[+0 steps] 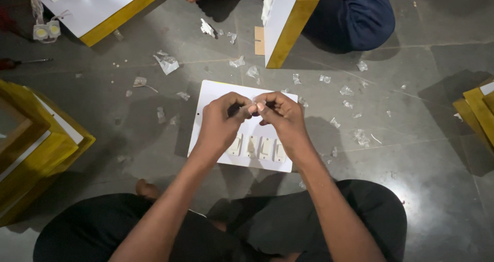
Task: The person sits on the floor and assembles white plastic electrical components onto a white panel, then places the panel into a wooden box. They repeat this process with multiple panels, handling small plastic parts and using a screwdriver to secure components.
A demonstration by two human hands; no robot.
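Both forearms reach forward from bottom of view, converge toward centre. Left hand [222, 119] curled, knuckles up, thumb and forefinger pinched together. Right hand [279, 115] curled same way, fingertips [261, 107] meeting left hand's tips. Hands touch at fingertips, wrists apart. Both grips closed on something tiny, too small to tell. Legs folded below, dark trousers, bare foot under left forearm.

the white board [216, 94] at frame centre carries cream switches [257, 147]. upper left, a white panel [98, 4] has a yellow edge. the floor [411, 112] is dark grey.
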